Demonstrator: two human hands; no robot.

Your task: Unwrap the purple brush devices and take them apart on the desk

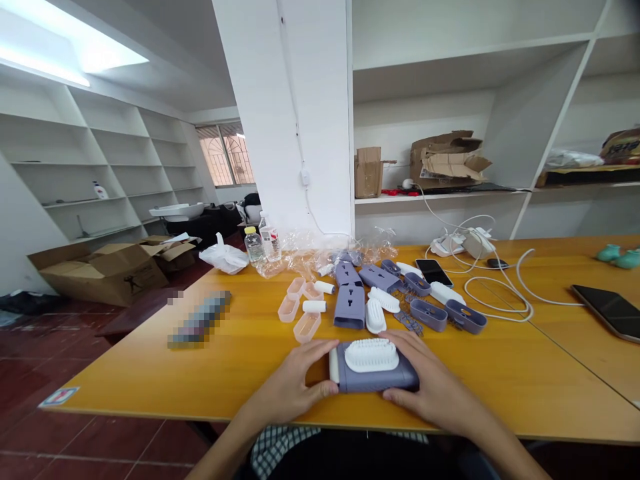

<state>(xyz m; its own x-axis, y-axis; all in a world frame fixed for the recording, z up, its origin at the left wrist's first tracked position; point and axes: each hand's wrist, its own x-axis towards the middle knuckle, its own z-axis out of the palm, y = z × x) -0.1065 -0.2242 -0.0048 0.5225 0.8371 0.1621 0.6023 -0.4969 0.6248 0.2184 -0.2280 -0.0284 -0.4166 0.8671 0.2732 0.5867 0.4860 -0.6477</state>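
Near the table's front edge lies a purple plastic case (360,383) with a white end piece on its left and a white bristled brush head (372,355) on its top. My left hand (295,383) grips the case's left end between thumb and fingers. At the other end, my right hand (425,380) has its fingers and thumb around the right side. Just beyond it are a purple housing (349,307), white brush pieces (375,316), clear pinkish trays (307,327), white rollers (315,307) and purple oval cups (429,315).
A phone (434,273) and white cables (500,310) lie behind on the right, with a tablet (613,310) at the far right. Bottles (255,245), a white plastic bag (223,255) and clear wrapping (300,250) line the back. A blurred-out item (203,320) rests on the left.
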